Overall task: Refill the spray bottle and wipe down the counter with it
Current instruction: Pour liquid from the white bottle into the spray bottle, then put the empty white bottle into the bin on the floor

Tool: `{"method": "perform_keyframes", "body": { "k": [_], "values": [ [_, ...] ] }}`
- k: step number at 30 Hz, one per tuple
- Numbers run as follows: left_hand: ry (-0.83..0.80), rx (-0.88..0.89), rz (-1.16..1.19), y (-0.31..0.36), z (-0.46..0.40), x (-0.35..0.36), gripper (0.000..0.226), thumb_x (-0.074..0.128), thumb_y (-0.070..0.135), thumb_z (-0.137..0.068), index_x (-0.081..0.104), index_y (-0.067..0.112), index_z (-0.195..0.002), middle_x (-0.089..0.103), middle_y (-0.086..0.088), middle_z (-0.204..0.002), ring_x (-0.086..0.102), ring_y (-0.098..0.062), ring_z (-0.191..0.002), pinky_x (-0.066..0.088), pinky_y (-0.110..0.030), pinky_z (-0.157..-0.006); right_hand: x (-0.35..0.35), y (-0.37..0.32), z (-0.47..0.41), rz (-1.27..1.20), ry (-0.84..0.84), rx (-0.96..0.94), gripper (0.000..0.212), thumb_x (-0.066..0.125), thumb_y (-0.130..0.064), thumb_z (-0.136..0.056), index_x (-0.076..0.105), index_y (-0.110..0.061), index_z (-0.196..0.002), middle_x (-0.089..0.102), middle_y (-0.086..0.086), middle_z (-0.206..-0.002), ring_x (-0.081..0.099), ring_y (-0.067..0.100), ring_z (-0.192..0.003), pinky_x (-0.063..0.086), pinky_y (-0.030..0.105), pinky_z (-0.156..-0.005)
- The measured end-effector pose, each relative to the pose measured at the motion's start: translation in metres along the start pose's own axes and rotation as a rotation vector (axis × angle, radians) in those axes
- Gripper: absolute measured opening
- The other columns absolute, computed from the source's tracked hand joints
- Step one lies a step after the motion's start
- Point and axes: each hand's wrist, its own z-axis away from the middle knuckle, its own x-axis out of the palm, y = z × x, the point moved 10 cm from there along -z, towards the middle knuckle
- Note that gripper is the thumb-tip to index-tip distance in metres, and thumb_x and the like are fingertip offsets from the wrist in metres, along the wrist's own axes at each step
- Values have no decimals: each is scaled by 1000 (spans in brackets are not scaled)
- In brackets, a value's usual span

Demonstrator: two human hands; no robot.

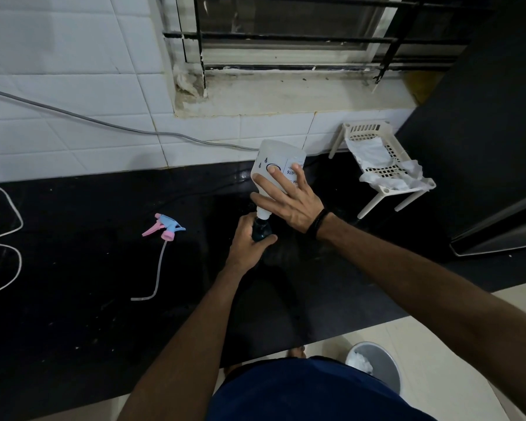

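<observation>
A dark teal spray bottle (262,230) stands on the black counter (88,262), its top off. My left hand (246,244) grips its neck and body. My right hand (289,202) holds a white translucent refill bottle (274,165) upside down, its mouth set into the spray bottle's opening. The pink and blue trigger head (166,227) with its long dip tube lies flat on the counter to the left, apart from both hands.
A white plastic rack (377,165) with a white cloth draped in it stands at the back right. A grey cable (73,115) runs along the tiled wall; a white cord (11,247) loops at far left. A grey bin (377,364) sits on the floor. A dark appliance (483,147) borders the right.
</observation>
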Motion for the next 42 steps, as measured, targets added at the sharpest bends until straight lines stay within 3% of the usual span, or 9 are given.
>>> {"method": "perform_keyframes", "body": {
  "k": [6,13,16,19,23,26,31,37,42],
  "values": [
    [5,13,-2,0,0,-1,63,81,23,-78,50,24,-133,49,6,-125,54,-10,-115,48,-34,-101,14,-9,4,-63,-195,8,31,51,-2,-95,63,-23,-115,27,9,-152,26,34,-142,-1,61,-120],
    [-5,20,7,4,0,1,60,81,20,-79,52,19,-132,49,3,-122,54,-11,-111,49,-40,-103,29,-7,7,-139,-416,76,41,56,-2,-86,57,-22,-122,18,13,-156,12,41,-145,-3,66,-116],
    [-20,32,-1,4,3,1,66,80,28,-80,47,26,-137,48,4,-129,52,-11,-117,47,-40,-105,48,6,21,-242,-614,283,58,66,-1,-76,53,-26,-126,26,16,-154,16,45,-144,11,70,-114],
    [-50,37,-78,3,4,-2,90,77,44,-79,26,33,-153,37,1,-152,40,-11,-137,39,-35,-109,66,10,62,-500,-825,571,68,69,-8,-72,49,-27,-134,29,16,-152,22,44,-141,24,67,-109],
    [38,-109,-125,-18,20,-8,118,74,62,-76,1,21,-160,13,-5,-167,17,-19,-153,23,-35,-120,72,6,138,-759,-992,986,68,72,-27,-80,43,-28,-141,29,12,-149,31,41,-134,36,56,-106],
    [34,-223,-236,-50,51,6,119,66,67,-80,-5,14,-160,3,-8,-169,6,-22,-156,12,-38,-125,61,-14,196,-909,-1151,1169,73,74,-36,-83,37,-27,-145,31,10,-145,37,39,-131,37,50,-108],
    [-92,-175,-705,-82,94,42,104,51,66,-91,1,6,-159,0,-14,-168,-2,-26,-156,1,-40,-126,22,-16,246,-1140,-1091,1405,80,76,-44,-81,34,-26,-148,37,8,-140,44,28,-128,42,44,-106],
    [-8,-71,-731,-43,118,106,82,57,49,-95,27,1,-154,21,-18,-164,16,-32,-154,17,-43,-125,-30,-21,307,-1403,-1120,1464,61,76,-44,-82,51,-24,-133,62,3,-126,61,22,-115,52,42,-98],
    [-144,125,-749,-5,162,227,66,64,37,-93,42,7,-147,36,-14,-158,31,-30,-148,30,-44,-119,-99,-20,421,-1522,-1082,1738,48,68,-49,-88,56,-22,-125,67,5,-120,65,23,-109,56,43,-91]
  ]
}}
